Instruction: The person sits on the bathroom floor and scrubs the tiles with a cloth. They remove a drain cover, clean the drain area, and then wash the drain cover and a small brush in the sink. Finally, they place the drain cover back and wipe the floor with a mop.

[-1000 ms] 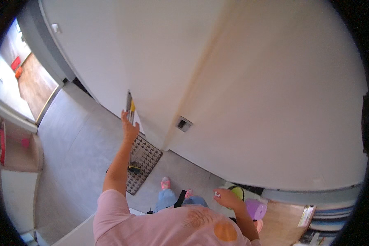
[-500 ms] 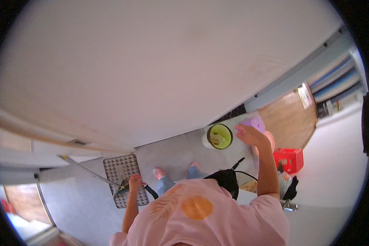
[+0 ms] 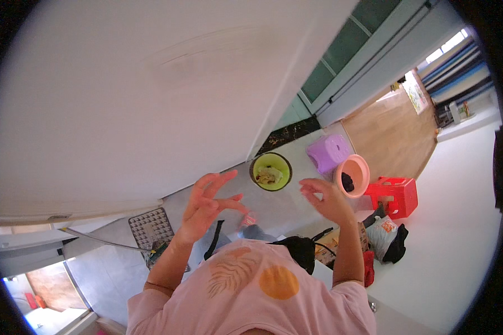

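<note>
Above the green bowl (image 3: 271, 172) at twelve o'clock, my left hand (image 3: 205, 207) and right hand (image 3: 325, 198) hover spread, seemingly empty; I should lower them steadily.

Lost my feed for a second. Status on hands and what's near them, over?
Left hand open, empty, fingers spread. Right hand open, empty. Green bowl on floor between them, untouched; pink bowl by right hand. Nothing in the way.
</note>
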### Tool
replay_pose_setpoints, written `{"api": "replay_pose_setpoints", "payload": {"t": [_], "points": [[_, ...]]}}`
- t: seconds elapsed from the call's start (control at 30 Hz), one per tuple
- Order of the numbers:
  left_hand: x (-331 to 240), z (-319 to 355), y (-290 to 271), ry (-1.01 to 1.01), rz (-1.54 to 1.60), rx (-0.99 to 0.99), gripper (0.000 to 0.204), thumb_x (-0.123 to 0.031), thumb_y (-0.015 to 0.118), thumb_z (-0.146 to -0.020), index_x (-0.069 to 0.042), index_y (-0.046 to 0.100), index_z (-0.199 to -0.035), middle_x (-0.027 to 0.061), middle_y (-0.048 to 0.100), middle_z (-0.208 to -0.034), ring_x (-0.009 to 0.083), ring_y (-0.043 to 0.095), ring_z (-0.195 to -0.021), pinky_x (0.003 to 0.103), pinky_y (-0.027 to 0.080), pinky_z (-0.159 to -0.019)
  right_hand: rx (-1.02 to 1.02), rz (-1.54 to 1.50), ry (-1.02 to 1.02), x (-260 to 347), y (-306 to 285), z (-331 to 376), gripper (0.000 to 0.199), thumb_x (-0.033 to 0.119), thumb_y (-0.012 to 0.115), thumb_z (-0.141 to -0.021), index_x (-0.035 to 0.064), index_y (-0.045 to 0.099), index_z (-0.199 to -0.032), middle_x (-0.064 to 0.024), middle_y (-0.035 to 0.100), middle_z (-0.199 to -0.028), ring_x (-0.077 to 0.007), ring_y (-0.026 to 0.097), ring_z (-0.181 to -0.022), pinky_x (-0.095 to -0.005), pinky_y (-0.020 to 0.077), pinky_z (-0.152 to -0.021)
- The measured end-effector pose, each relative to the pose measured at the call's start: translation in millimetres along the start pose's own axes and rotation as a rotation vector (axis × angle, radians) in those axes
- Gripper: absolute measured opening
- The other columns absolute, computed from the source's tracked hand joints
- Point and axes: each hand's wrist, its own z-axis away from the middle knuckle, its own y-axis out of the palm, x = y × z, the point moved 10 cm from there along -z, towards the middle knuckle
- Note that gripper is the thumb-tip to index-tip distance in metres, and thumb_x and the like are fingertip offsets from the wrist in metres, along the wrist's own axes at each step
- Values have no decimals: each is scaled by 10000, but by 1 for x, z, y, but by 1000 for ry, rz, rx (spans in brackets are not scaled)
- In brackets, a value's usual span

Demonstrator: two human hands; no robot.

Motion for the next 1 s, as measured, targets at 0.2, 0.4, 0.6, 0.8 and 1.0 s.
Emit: {"api": "replay_pose_setpoints", "payload": {"t": [0.2, 0.4, 0.6, 0.8, 1.0], "points": [[40, -73, 74, -20, -156, 227, 558, -43, 450, -845, -170, 210, -1333, 218, 223, -1379, 335, 567, -986, 484, 291, -982, -45, -48, -265, 23, -43, 3, 157, 22, 571, -792, 34, 607, -944, -97, 628, -858, -229, 609, -785, -298, 477, -681], [94, -134, 84, -195, -601, 318, 487, 11, 480, -802, -96, 347, -1258, 162, 336, -1326, 253, 566, -1000, 420, 340, -946, -94, 55, -176, -24, -82, -3, 184, 26, 560, -781, 33, 591, -962, -120, 612, -876, -262, 595, -798, -325, 472, -696], [191, -152, 15, -385, -1599, 676, 377, -162, 553, -795, -51, 479, -1149, 156, 493, -1174, 307, 541, -983, 421, 409, -851, 66, 227, 218, -139, -102, 8, 284, 172, 541, -806, 41, 552, -1057, -162, 586, -960, -312, 571, -857, -386, 453, -763], [252, -167, -20, -932, -1676, 742, 372, -189, 571, -769, -76, 512, -1119, 154, 532, -1100, 330, 516, -1000, 442, 416, -821, 135, 256, 355, -223, -143, -14, 322, 228, 522, -817, 55, 535, -1089, -182, 576, -981, -337, 559, -882, -412, 434, -795], [304, -219, -10, -933, -1615, 512, 382, -171, 559, -766, -55, 512, -1127, 141, 538, -1132, 323, 514, -1022, 424, 420, -844, 286, 273, 281, -301, -186, -59, 321, 238, 515, -817, 76, 532, -1093, -185, 580, -980, -344, 558, -885, -432, 443, -772]]}}
